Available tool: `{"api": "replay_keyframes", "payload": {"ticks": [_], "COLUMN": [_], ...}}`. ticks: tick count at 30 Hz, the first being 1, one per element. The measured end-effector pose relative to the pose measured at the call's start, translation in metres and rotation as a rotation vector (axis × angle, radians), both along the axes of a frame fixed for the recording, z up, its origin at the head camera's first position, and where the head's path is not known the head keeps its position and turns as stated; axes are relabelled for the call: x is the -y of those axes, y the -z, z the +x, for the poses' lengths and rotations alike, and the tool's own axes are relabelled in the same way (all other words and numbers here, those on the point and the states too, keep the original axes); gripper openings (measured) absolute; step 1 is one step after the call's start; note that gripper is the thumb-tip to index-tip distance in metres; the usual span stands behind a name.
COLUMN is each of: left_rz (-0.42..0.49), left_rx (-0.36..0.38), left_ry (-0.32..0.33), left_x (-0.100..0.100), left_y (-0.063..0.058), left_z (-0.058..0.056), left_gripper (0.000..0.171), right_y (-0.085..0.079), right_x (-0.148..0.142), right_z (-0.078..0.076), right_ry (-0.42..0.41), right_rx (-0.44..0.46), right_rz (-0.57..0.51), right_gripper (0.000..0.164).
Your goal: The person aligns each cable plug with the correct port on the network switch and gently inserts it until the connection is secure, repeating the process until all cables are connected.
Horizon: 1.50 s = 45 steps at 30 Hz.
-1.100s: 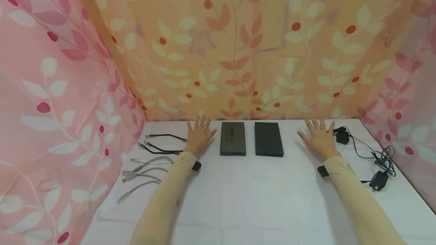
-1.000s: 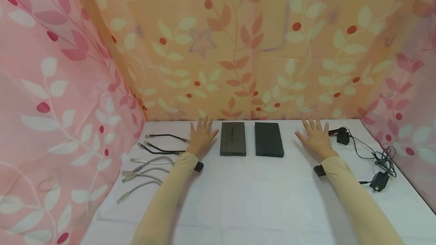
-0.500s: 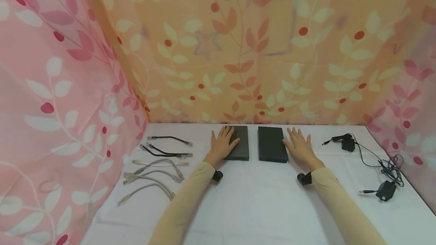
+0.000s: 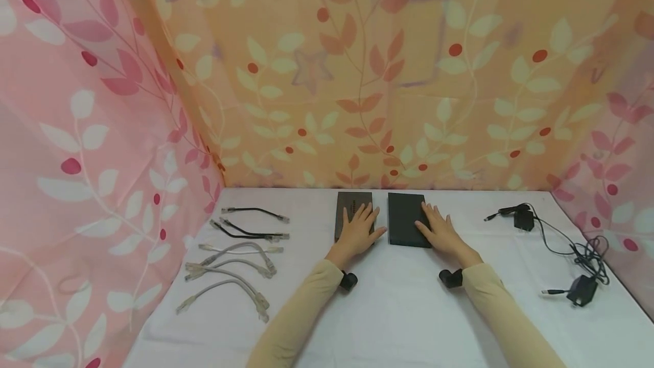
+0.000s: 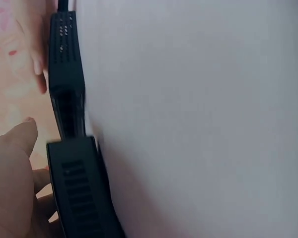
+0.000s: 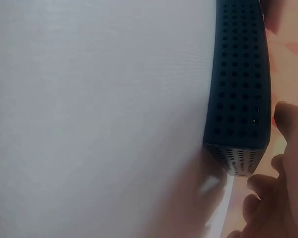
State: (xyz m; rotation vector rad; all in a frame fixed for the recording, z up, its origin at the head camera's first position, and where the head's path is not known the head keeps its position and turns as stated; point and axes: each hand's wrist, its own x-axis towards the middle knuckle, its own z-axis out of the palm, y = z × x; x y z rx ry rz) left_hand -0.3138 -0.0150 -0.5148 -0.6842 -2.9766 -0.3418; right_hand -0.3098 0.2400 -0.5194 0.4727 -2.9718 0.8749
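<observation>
Two flat network switches lie side by side on the white-covered table: a grey-brown one (image 4: 346, 203) with lettering and a black one (image 4: 403, 220). My left hand (image 4: 357, 230) lies over the right part of the grey-brown switch, fingers spread, thumb pointing to the gap between the two. My right hand (image 4: 443, 234) is at the right edge of the black switch, fingertips and thumb over its top. Whether either hand presses down cannot be told. The right wrist view shows the black switch's perforated side (image 6: 241, 74) beside my right hand (image 6: 288, 188).
Several short black (image 4: 255, 212) and grey network cables (image 4: 232, 277) lie at the left of the table (image 4: 388, 322). To the right are two black power adapters (image 4: 523, 220) (image 4: 582, 291) with coiled leads. Floral curtains (image 4: 306, 72) enclose the back and sides.
My left hand has moved right, from beside the cables onto the grey-brown switch. My right hand has moved left, from near the adapters to the black switch. The head view has shifted slightly.
</observation>
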Motion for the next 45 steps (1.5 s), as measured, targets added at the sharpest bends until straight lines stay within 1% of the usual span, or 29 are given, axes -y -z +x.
{"api": "replay_keyframes", "payload": {"ticks": [7, 10, 13, 17, 22, 30, 37, 40, 45], "left_rz": [0.008, 0.001, -0.022, -0.064, -0.111, -0.115, -0.124, -0.127, -0.127], "left_rx": [0.009, 0.028, 0.048, 0.040, 0.041, 0.065, 0.033, 0.023, 0.024], "left_ry": [0.021, 0.030, 0.049, 0.066, 0.065, 0.054, 0.050, 0.056, 0.066], "left_x": [-0.017, -0.022, -0.027, -0.031, -0.034, -0.039, -0.041, -0.041, -0.040], "left_y": [0.000, 0.001, 0.003, 0.003, 0.001, -0.003, -0.002, -0.001, 0.000], "left_z": [0.010, 0.016, 0.021, 0.026, 0.027, 0.029, 0.031, 0.033, 0.037], "left_gripper": [0.065, 0.065, 0.065, 0.067, 0.067, 0.067, 0.067, 0.067, 0.067], "right_y": [0.004, 0.005, 0.006, 0.007, 0.005, 0.003, 0.000, -0.002, -0.001], "right_x": [0.002, 0.004, 0.006, 0.008, 0.008, 0.007, 0.008, 0.008, 0.008], "right_z": [0.006, 0.009, 0.012, 0.013, 0.012, 0.012, 0.014, 0.016, 0.021], "right_ry": [0.004, 0.000, -0.002, 0.001, 0.002, 0.024, 0.040, 0.039, 0.039], "right_rx": [0.009, 0.018, 0.029, 0.035, 0.033, 0.020, 0.017, 0.019, 0.020], "right_rz": [-0.007, -0.015, -0.015, -0.012, -0.013, 0.029, 0.064, 0.075, 0.089], "right_gripper": [0.069, 0.067, 0.066, 0.066, 0.067, 0.066, 0.066, 0.066, 0.066]}}
